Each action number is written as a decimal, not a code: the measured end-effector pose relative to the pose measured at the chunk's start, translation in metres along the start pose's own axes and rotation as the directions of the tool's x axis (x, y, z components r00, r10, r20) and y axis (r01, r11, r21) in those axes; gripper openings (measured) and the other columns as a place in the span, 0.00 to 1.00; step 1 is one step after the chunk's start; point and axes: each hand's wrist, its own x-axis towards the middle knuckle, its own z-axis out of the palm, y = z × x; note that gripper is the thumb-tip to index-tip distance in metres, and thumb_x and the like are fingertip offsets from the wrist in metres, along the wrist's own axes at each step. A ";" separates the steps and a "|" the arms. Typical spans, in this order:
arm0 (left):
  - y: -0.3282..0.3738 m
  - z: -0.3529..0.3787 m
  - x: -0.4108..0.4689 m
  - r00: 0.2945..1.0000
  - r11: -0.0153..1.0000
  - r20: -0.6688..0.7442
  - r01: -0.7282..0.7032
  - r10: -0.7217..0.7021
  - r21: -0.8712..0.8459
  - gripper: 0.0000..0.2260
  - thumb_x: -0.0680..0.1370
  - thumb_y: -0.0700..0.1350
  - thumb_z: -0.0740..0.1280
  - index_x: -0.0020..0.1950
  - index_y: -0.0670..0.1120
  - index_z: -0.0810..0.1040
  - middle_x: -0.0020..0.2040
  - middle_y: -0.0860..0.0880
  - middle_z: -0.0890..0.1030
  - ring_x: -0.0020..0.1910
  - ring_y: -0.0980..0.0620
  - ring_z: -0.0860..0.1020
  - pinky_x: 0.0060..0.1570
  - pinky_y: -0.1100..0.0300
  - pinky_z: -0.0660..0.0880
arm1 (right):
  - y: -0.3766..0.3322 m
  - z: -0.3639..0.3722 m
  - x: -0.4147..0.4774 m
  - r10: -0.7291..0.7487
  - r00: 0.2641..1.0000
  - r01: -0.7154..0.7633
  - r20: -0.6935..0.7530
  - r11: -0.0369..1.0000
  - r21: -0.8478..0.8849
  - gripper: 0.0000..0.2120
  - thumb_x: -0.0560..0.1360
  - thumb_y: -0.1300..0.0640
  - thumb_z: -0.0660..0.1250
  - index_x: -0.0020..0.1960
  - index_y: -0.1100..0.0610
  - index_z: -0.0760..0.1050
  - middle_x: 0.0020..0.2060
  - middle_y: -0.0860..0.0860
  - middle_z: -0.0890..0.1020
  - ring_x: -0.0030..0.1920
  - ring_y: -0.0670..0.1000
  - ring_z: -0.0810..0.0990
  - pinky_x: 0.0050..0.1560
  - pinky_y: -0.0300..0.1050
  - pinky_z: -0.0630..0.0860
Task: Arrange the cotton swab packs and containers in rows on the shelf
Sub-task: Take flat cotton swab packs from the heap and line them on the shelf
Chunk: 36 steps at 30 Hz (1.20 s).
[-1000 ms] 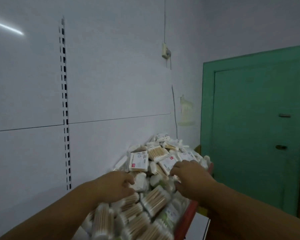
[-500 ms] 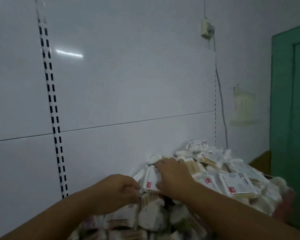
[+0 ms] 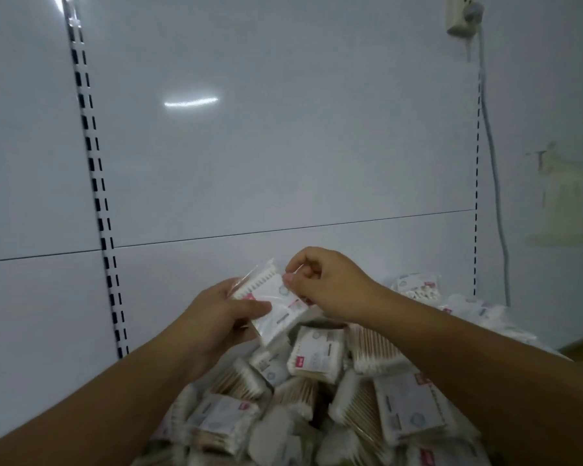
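A flat clear pack of cotton swabs (image 3: 273, 304) with a white label is held up above the pile. My left hand (image 3: 223, 317) grips its lower left side, thumb across the front. My right hand (image 3: 320, 280) pinches its upper right edge with curled fingers. Below both hands lies a heap of cotton swab packs and containers (image 3: 317, 391), some showing wooden sticks, some with white labels and small red marks. The shelf surface itself is hidden under the heap.
A white shelf back panel (image 3: 283, 146) fills the view, with a slotted upright (image 3: 95, 183) at left and another slotted upright (image 3: 476, 196) at right. A wall socket (image 3: 461, 15) with a hanging cable (image 3: 492, 163) sits at upper right.
Both hands have lifted one swab pack off the heap and hold it up between them. The camera has swung left, so the green door is out of view.
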 end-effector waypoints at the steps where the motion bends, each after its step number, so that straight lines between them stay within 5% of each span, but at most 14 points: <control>1: -0.001 -0.004 -0.001 0.999 1.000 -0.042 -0.006 0.007 0.029 0.17 0.70 0.29 0.69 0.58 0.38 0.78 0.48 0.39 0.84 0.44 0.44 0.84 0.38 0.55 0.80 | 0.005 -0.006 0.005 0.016 1.000 -0.016 -0.005 0.998 -0.056 0.04 0.76 0.51 0.68 0.47 0.51 0.78 0.37 0.44 0.78 0.40 0.44 0.77 0.46 0.42 0.76; 6: -0.005 -0.028 -0.008 0.982 0.999 -0.185 -0.027 0.033 0.033 0.19 0.67 0.31 0.72 0.57 0.41 0.78 0.45 0.41 0.85 0.39 0.45 0.85 0.31 0.60 0.79 | 0.039 -0.022 0.014 0.202 0.935 -0.005 0.293 0.830 -0.558 0.12 0.71 0.43 0.70 0.42 0.49 0.72 0.36 0.41 0.72 0.39 0.45 0.72 0.37 0.38 0.66; 10: -0.008 -0.034 -0.016 0.979 1.000 -0.201 0.010 -0.015 -0.024 0.20 0.65 0.35 0.73 0.57 0.36 0.78 0.47 0.37 0.84 0.40 0.43 0.85 0.31 0.60 0.79 | 0.048 -0.016 0.020 0.159 0.958 0.023 0.237 0.783 -0.621 0.09 0.72 0.54 0.69 0.35 0.51 0.72 0.35 0.47 0.75 0.41 0.51 0.75 0.34 0.39 0.67; 12: -0.008 -0.036 -0.018 0.972 0.998 -0.228 0.039 -0.047 -0.039 0.12 0.72 0.35 0.70 0.55 0.36 0.79 0.45 0.38 0.85 0.38 0.44 0.84 0.29 0.60 0.78 | 0.047 -0.022 0.028 0.143 0.984 -0.076 0.109 0.879 -0.470 0.03 0.73 0.58 0.68 0.42 0.57 0.77 0.39 0.52 0.79 0.41 0.53 0.78 0.37 0.40 0.71; 14: -0.007 -0.037 -0.019 0.964 0.998 -0.257 0.055 -0.063 -0.038 0.08 0.76 0.36 0.67 0.55 0.38 0.78 0.46 0.38 0.85 0.39 0.44 0.84 0.30 0.59 0.79 | 0.040 -0.032 0.033 0.216 0.975 -0.211 0.047 0.973 -0.090 0.04 0.75 0.62 0.67 0.49 0.58 0.79 0.43 0.53 0.82 0.43 0.52 0.81 0.42 0.41 0.76; 16: -0.005 -0.034 -0.019 0.962 0.997 -0.264 0.050 -0.063 -0.053 0.08 0.77 0.37 0.65 0.56 0.40 0.76 0.49 0.38 0.84 0.42 0.43 0.83 0.34 0.55 0.80 | 0.031 -0.038 0.032 0.259 0.959 -0.278 0.118 0.939 0.203 0.06 0.77 0.63 0.65 0.52 0.57 0.79 0.45 0.55 0.84 0.46 0.53 0.83 0.47 0.45 0.81; 22: -0.006 -0.007 -0.018 0.990 0.988 -0.110 0.067 -0.083 -0.142 0.10 0.81 0.44 0.62 0.62 0.47 0.72 0.51 0.42 0.85 0.47 0.41 0.84 0.42 0.43 0.82 | 0.012 -0.024 0.013 0.181 0.921 -0.304 0.344 0.888 0.346 0.05 0.77 0.65 0.65 0.52 0.60 0.78 0.40 0.55 0.85 0.38 0.49 0.84 0.34 0.38 0.78; 25: -0.006 0.001 -0.019 0.998 0.986 0.031 0.064 -0.060 -0.153 0.16 0.76 0.50 0.65 0.63 0.48 0.74 0.54 0.42 0.84 0.51 0.41 0.83 0.41 0.48 0.81 | 0.007 -0.008 0.007 0.141 0.940 -0.256 0.309 0.892 0.373 0.04 0.75 0.63 0.68 0.50 0.60 0.78 0.36 0.52 0.85 0.36 0.49 0.85 0.32 0.36 0.77; 27: -0.008 0.001 -0.019 0.999 0.992 0.022 0.026 -0.023 -0.121 0.21 0.71 0.45 0.70 0.63 0.45 0.74 0.53 0.41 0.84 0.48 0.42 0.84 0.39 0.51 0.81 | 0.006 -0.001 0.007 0.135 0.952 -0.234 0.275 0.900 0.367 0.05 0.76 0.58 0.68 0.50 0.58 0.79 0.37 0.51 0.85 0.38 0.49 0.85 0.35 0.38 0.79; 29: -0.009 -0.005 -0.021 0.998 0.997 -0.068 -0.006 0.000 -0.083 0.22 0.69 0.41 0.71 0.62 0.44 0.74 0.51 0.41 0.85 0.44 0.43 0.85 0.36 0.52 0.81 | 0.010 -0.001 0.009 0.152 0.951 -0.207 0.270 0.960 0.186 0.13 0.78 0.48 0.63 0.53 0.57 0.79 0.44 0.51 0.85 0.46 0.51 0.84 0.45 0.43 0.81; 30: -0.009 -0.010 -0.023 0.994 0.998 -0.106 -0.013 0.006 -0.067 0.22 0.69 0.40 0.71 0.62 0.44 0.73 0.49 0.42 0.85 0.43 0.44 0.85 0.35 0.52 0.81 | 0.015 -0.005 0.009 0.162 0.948 -0.157 0.275 0.987 -0.039 0.19 0.79 0.44 0.60 0.57 0.56 0.78 0.50 0.50 0.83 0.50 0.51 0.82 0.51 0.45 0.79; 31: -0.008 -0.015 -0.025 0.991 0.998 -0.131 -0.015 0.008 -0.059 0.22 0.68 0.41 0.72 0.61 0.44 0.73 0.49 0.42 0.85 0.42 0.44 0.85 0.35 0.53 0.81 | 0.022 -0.008 0.009 0.180 0.941 -0.081 0.286 0.942 -0.324 0.23 0.78 0.40 0.60 0.60 0.56 0.77 0.55 0.50 0.81 0.54 0.51 0.79 0.55 0.45 0.75; 33: -0.005 -0.026 -0.030 0.987 0.999 -0.159 -0.015 0.008 -0.039 0.24 0.66 0.42 0.72 0.61 0.44 0.74 0.49 0.41 0.85 0.43 0.43 0.85 0.35 0.53 0.81 | 0.034 -0.008 0.005 0.234 0.913 0.081 0.334 0.698 -0.712 0.30 0.73 0.34 0.62 0.62 0.56 0.76 0.60 0.52 0.76 0.58 0.52 0.73 0.58 0.46 0.72; 36: -0.002 -0.039 -0.039 0.984 1.000 -0.177 -0.010 0.006 -0.021 0.24 0.65 0.42 0.72 0.60 0.44 0.74 0.50 0.41 0.85 0.44 0.42 0.84 0.37 0.52 0.82 | 0.046 0.006 0.001 0.230 0.875 0.236 0.425 0.564 -0.791 0.27 0.69 0.35 0.68 0.57 0.56 0.78 0.57 0.52 0.73 0.58 0.52 0.68 0.57 0.46 0.71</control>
